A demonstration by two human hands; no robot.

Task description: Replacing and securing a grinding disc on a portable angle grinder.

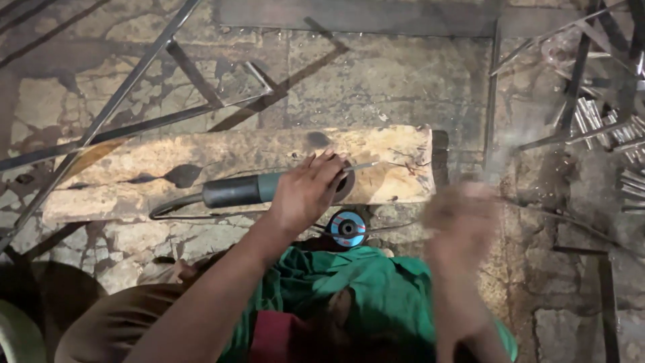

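Observation:
An angle grinder (pixel 236 190) with a dark handle and teal body lies on a rough wooden block (pixel 201 158). My left hand (pixel 308 191) rests on the grinder's head, fingers spread over the guard. A thin metal piece (pixel 363 166) sticks out past my fingertips. My right hand (pixel 460 225) is blurred in motion to the right of the block, and whether it holds anything cannot be made out. A blue-labelled grinding disc (pixel 348 228) lies on the floor just below the block.
Long steel bars (pixel 127 84) cross the stone floor at the left and back. A pile of short metal pieces (pixel 605 124) and rods sits at the right. Green cloth (pixel 363 289) covers my lap. The grinder's cable (pixel 181 210) loops along the block's near edge.

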